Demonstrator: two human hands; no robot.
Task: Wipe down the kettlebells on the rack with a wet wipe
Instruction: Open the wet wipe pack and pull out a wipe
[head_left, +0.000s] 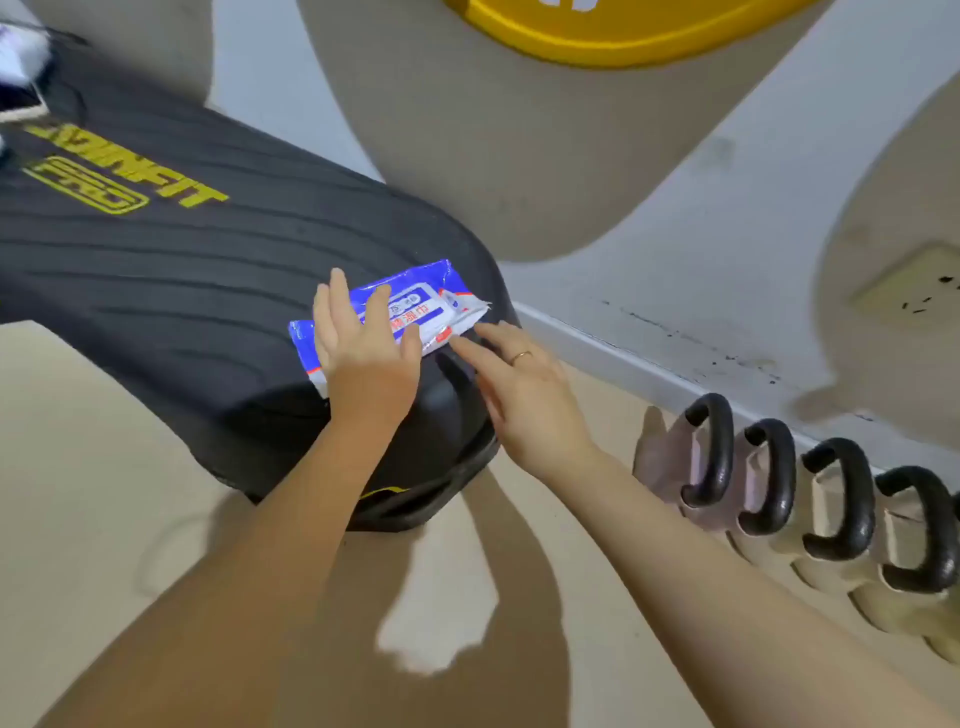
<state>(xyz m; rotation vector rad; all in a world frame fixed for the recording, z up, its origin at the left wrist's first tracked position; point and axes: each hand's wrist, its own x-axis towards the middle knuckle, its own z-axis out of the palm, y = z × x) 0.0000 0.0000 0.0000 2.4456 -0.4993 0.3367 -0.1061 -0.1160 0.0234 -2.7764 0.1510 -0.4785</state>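
Observation:
A blue and white pack of wet wipes (415, 304) lies on the near end of a black padded bench (182, 260). My left hand (366, 345) rests flat on the pack, fingers spread. My right hand (519, 395), with a ring on one finger, reaches toward the pack's right end, where a white wipe (470, 317) sticks out; its fingertips touch or nearly touch that wipe. A row of several kettlebells (810, 499) with black handles and pale bodies stands at the lower right along the wall.
The bench carries yellow lettering (124, 176). Beige floor (78, 519) lies below it. A white skirting (623, 358) runs behind the kettlebells. A wall socket (919, 286) sits at right. A yellow object (597, 31) is at the top.

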